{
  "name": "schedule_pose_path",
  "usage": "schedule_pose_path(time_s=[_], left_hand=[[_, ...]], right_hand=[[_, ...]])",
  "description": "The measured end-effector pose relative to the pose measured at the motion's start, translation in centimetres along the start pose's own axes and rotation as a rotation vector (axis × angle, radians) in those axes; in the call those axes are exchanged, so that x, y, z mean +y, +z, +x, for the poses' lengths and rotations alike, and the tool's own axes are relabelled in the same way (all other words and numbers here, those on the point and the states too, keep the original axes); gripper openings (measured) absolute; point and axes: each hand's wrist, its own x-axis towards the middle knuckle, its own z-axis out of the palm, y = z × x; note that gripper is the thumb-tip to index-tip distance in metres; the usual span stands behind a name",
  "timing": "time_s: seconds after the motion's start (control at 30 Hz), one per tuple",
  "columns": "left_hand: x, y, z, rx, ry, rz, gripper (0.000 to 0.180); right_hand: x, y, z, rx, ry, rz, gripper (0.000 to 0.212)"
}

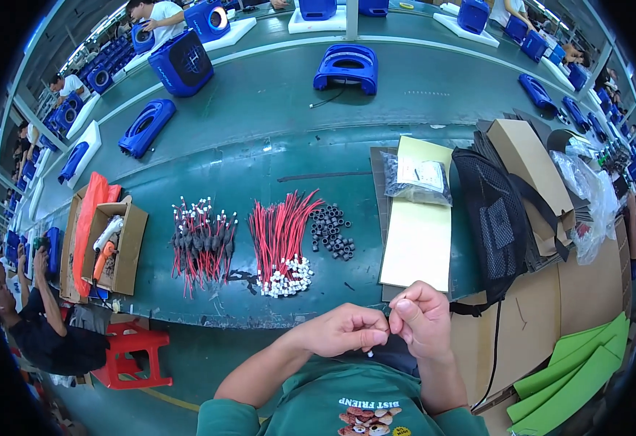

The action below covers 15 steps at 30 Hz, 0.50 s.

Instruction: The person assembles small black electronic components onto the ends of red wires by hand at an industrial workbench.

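My left hand [347, 329] and my right hand [421, 320] meet fingertip to fingertip in front of the table's near edge, both closed in a pinch. Below my left hand hangs a small white plug [369, 354], like those on the wires on the table; the rest of that wire is hidden by my fingers. What my right fingers pinch is too small to make out. Ahead lies a bundle of red and black wires [278, 229] with white plugs. Beside it are loose black rings [332, 232]. Further left, more wires carry dark lumps [205, 243] midway along them.
At left, a cardboard box [130, 254] holds an orange-and-white hot glue gun [103, 254]. Right are a yellow sheet [416, 247], a bag of dark parts [420, 182] and a black mesh bag [503, 225]. Blue speaker housings [347, 65] stand beyond; a person sits left near a red stool [133, 352].
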Motion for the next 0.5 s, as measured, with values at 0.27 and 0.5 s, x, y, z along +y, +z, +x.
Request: schedule_pose_path(time_s=[0.27,0.5], left_hand=[[0.7,0.4,1.3,0.750,0.553,0.482,0.025],[1.4,0.4,1.4,0.272,0.362,0.540,0.017]], right_hand=[[-0.4,0.8,0.1,0.090,-0.550,-0.482,0.002],[-1.1,0.7,1.7,-0.048,-0.385,-0.572,0.007]])
